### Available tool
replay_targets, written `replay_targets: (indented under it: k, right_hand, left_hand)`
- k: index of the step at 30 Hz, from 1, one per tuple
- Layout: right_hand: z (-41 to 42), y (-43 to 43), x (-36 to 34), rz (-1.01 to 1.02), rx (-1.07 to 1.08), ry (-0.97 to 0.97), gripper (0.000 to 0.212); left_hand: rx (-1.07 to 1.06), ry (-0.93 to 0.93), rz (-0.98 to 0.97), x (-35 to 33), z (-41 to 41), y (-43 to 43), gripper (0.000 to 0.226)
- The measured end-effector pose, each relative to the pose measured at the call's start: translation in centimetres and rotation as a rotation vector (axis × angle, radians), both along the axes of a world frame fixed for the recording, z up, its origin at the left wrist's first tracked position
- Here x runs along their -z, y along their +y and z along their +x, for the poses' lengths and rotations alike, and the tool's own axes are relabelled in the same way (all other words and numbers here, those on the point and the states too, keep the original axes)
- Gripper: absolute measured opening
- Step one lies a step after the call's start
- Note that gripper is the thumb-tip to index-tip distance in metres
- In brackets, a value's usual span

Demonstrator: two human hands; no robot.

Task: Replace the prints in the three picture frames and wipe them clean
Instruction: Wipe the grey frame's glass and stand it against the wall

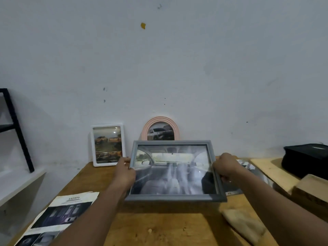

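Fingers (127, 160): curled round the frame's (174, 197) sides — left hand (124, 173) on the left, right hand (226, 167) on the right.
Frame: held tilted over the worktop (159, 226).
Handling: stiff, light; pane (170, 174) probably glass — fragile, smeary. Grip the edges only.
Behind: white frame (108, 145) and pink frame (160, 129) lean on the wall (177, 68).

A brown wooden table (159, 226) stands against the wall. At its back edge stand a white rectangular picture frame (107, 145) and a pink arched picture frame (160, 129). Worn printed paper sheets (58, 217) lie front left, and a beige crumpled cloth (245, 224) front right.
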State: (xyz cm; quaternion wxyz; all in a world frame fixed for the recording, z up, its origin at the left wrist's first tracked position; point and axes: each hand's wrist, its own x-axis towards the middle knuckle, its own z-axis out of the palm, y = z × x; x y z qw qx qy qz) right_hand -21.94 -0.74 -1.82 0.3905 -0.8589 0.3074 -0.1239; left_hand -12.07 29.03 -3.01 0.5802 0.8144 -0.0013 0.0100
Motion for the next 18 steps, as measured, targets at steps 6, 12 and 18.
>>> replay_targets:
  k: [6,12,18]
  right_hand:
    - [-2.3,-5.7,-0.5,0.222,-0.021,-0.154,0.016]
    - [-3.0,-9.2,-0.2,0.275,-0.079,-0.26,0.014]
    - [-3.5,-10.8,0.4,0.408,-0.129,-0.339,0.024]
  left_hand:
    - [0.045,-0.161,-0.05,-1.3,0.7,-4.8,0.033]
    - [0.079,-0.184,-0.099,-1.8,1.7,-7.9,0.031]
    - [0.127,-0.122,-0.16,-1.4,2.8,-9.5,0.031]
